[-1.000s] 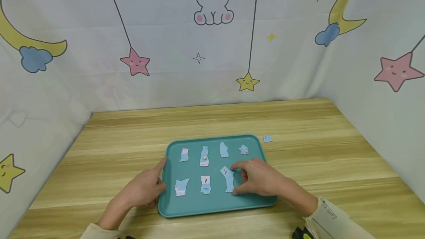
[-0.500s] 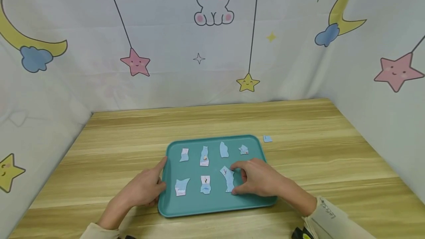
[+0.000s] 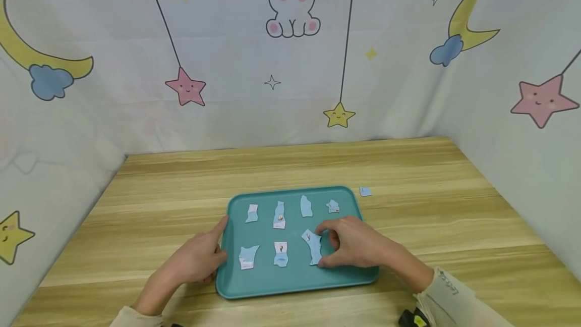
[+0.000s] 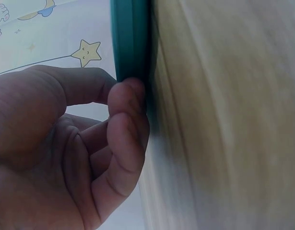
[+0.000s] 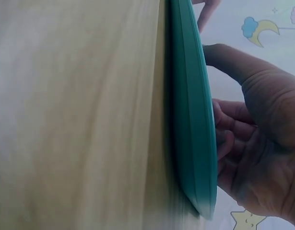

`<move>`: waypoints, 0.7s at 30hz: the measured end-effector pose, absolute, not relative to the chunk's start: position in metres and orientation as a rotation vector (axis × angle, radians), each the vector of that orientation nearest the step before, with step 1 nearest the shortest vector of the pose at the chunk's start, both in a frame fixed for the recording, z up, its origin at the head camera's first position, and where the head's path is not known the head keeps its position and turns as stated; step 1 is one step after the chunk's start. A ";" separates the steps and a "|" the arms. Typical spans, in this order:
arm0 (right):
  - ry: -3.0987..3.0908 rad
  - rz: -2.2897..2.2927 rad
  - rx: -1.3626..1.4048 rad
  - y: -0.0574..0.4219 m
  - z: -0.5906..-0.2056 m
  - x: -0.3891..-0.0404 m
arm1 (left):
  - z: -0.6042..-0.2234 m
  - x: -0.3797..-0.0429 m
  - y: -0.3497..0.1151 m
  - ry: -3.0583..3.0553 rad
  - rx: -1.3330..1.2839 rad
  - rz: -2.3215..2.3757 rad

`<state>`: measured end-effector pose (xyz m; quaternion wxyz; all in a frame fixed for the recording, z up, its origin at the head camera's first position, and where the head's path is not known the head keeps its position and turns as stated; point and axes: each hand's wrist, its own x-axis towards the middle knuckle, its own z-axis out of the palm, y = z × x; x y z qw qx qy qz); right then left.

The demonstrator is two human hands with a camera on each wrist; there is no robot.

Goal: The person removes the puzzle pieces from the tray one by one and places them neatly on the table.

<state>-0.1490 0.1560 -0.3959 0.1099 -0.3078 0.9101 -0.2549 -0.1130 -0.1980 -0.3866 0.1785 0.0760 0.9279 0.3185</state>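
Observation:
A teal tray (image 3: 297, 288) lies on the table, with irregular light-blue printed puzzle pieces spread over it in two rows. My left hand (image 3: 195, 256) holds the tray's left edge, index finger and thumb at the rim. In the left wrist view, the other fingers of the left hand (image 4: 89, 148) curl beside the rim. Over the tray's right side, my right hand (image 3: 356, 241) spans the long puzzle piece (image 3: 313, 247) in the front row, index finger at its upper end and thumb at its lower. That piece is hidden in the right wrist view, where the tray's side (image 5: 193, 110) stands in front.
One more small piece (image 3: 365, 191) lies on the wooden table (image 3: 172, 185) beyond the tray's back right corner. A penguin piece (image 3: 281, 254) sits left of the long one. White cloth (image 3: 236, 49) with stars and moons closes off the back and sides.
The long puzzle piece has shifted very slightly to the right under my right hand. The left hand stays on the tray's edge, and the view has tipped up a little.

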 end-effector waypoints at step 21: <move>2.594 -0.997 -0.746 0.175 -0.395 -0.153 | -0.386 -0.113 -0.198 2.637 0.206 0.886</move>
